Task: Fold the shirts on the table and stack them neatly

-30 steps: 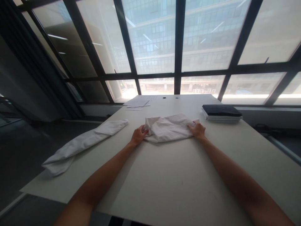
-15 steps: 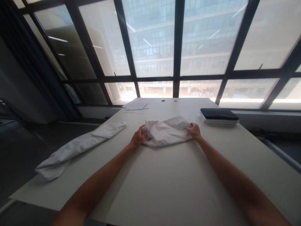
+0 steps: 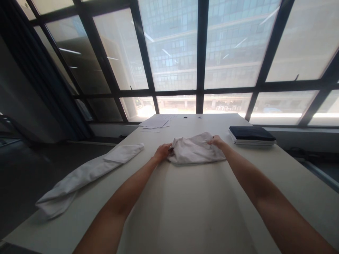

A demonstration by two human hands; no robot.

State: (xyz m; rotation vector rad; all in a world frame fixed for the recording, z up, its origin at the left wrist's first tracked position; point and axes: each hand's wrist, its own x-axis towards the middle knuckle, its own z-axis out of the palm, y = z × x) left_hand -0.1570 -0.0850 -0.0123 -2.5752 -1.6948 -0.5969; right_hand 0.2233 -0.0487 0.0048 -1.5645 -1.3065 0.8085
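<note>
A crumpled white cloth garment lies bunched on the white table, its exact kind not clear from the folds. At its left end my left hand is closed on the edge, the fingertips partly tucked into the fabric. My right hand pinches the upper right part of the same garment between thumb and fingers. Off to the left, a second white garment is stretched out in a long narrow fold, apart from both hands.
A folded stack, dark cloth on top of white pieces, sits at the right edge of the white table. Several paper sheets lie at the far left. Framed windows rise behind, and a dark curtain hangs at left.
My left hand has shifted a little right along the garment's left end. The right hand has moved slightly inward over the cloth's upper edge. The view has tilted slightly.
</note>
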